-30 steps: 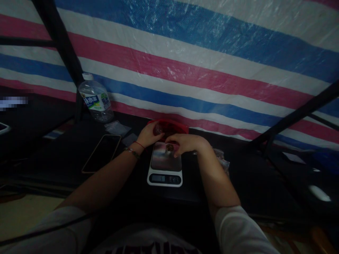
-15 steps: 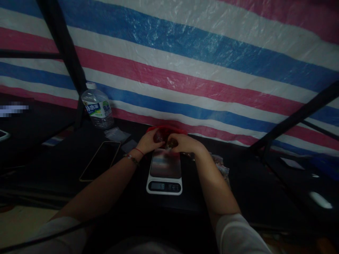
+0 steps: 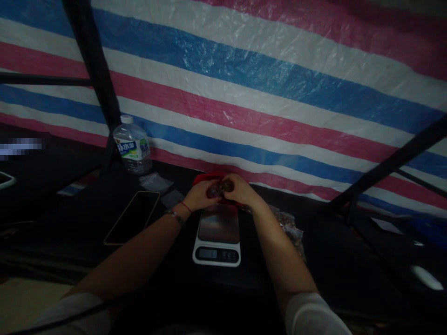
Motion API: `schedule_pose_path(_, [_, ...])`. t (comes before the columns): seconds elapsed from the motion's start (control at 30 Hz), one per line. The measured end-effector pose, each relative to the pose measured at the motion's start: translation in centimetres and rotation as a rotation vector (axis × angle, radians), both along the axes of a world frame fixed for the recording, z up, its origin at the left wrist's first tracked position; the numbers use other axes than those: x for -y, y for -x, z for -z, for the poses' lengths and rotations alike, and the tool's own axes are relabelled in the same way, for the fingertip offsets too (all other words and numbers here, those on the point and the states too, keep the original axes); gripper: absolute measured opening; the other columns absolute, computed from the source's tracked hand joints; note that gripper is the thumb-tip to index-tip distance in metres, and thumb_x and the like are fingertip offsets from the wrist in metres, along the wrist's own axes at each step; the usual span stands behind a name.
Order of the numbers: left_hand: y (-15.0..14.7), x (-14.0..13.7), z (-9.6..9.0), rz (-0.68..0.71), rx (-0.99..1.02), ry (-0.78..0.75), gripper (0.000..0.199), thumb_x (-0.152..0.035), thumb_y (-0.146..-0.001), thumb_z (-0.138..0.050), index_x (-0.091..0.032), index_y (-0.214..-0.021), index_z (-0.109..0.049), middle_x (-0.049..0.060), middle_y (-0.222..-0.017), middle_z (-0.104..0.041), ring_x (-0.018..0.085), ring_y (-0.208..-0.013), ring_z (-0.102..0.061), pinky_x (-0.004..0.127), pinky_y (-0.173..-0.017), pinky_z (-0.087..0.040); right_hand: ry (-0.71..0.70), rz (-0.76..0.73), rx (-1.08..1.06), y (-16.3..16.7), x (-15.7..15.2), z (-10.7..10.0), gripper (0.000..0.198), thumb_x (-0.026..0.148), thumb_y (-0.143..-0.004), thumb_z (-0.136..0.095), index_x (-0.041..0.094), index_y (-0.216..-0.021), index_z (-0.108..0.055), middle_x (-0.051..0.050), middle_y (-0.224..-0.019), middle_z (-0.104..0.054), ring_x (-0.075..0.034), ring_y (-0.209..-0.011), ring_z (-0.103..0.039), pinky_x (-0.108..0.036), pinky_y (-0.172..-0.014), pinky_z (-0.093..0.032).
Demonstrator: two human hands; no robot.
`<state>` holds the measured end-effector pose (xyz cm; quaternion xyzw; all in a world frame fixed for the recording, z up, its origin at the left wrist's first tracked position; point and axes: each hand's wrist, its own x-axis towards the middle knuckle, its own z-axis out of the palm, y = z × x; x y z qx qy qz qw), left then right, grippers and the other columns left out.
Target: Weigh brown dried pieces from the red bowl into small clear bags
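We see both forearms reaching forward over a dark table [image 3: 70, 218] toward a striped tarpaulin [image 3: 265, 93] of blue, white and pink bands. The left hand [image 3: 199, 196], with a red thread and a bracelet at its wrist, and the right hand [image 3: 240, 190] meet above the far edge of a kitchen scale [image 3: 217, 235]. Their fingers are curled and pressed close together around a small brownish object [image 3: 220, 187], which each hand pinches from its own side. The dim light does not let us tell what the object is, nor whether it is one piece or two.

We note that the object sits raised off the scale's platform, just in front of a red container [image 3: 206, 177] whose rim shows behind the knuckles. The platform itself is bare, and the scale's display faces us; its digits are too small to read.

To the left of the scale we find a phone [image 3: 132, 217] lying flat with a dark screen, and beyond it a water bottle [image 3: 133, 145] standing upright beside a black pole [image 3: 94, 74]. Small clear bags [image 3: 157, 182] lie between the bottle and the left hand. To the right of the right forearm lies a crumpled plastic bag [image 3: 288, 223] with brownish contents.
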<state>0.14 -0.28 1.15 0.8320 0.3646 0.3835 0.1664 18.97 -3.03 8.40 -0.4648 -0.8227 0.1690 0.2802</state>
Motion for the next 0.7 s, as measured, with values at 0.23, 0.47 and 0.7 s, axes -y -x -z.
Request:
schedule_pose_path(0.23, [-0.23, 0.16, -0.05, 0.027, 0.094, 0.043, 0.056, -0.039, -0.070, -0.070, -0.019, -0.120, -0.058, 0.008, -0.117, -0.066, 0.025, -0.107, -0.062, 0.038, -0.096, -0.048, -0.022, -0.048, 0.016, 0.29, 0.02, 0.15, 0.045, 0.008, -0.062, -0.061, 0.019, -0.106, -0.063, -0.005, -0.108, -0.063, -0.020, -0.098, -0.057, -0.034, -0.090, -0.043])
schedule_pose_path(0.47, [-0.39, 0.12, 0.43, 0.025, 0.171, 0.100, 0.055, -0.038, -0.070, -0.071, -0.017, -0.119, -0.057, 0.010, -0.116, -0.065, 0.025, -0.106, -0.062, 0.040, -0.095, -0.049, -0.010, -0.043, -0.061, 0.55, 0.54, -0.23, 0.042, 0.009, -0.067, -0.059, 0.018, -0.109, -0.059, -0.004, -0.102, -0.065, -0.017, -0.089, -0.060, -0.030, -0.081, -0.046])
schedule_pose_path(0.7, [-0.47, -0.08, 0.92, 0.043, 0.259, 0.047, 0.056, -0.037, -0.072, -0.069, -0.014, -0.121, -0.055, 0.011, -0.116, -0.065, 0.024, -0.105, -0.063, 0.038, -0.094, -0.049, -0.062, -0.036, -0.090, 0.41, 0.40, -0.23, 0.046, 0.010, -0.071, -0.061, 0.020, -0.115, -0.059, -0.005, -0.111, -0.064, -0.019, -0.100, -0.060, -0.034, -0.091, -0.045])
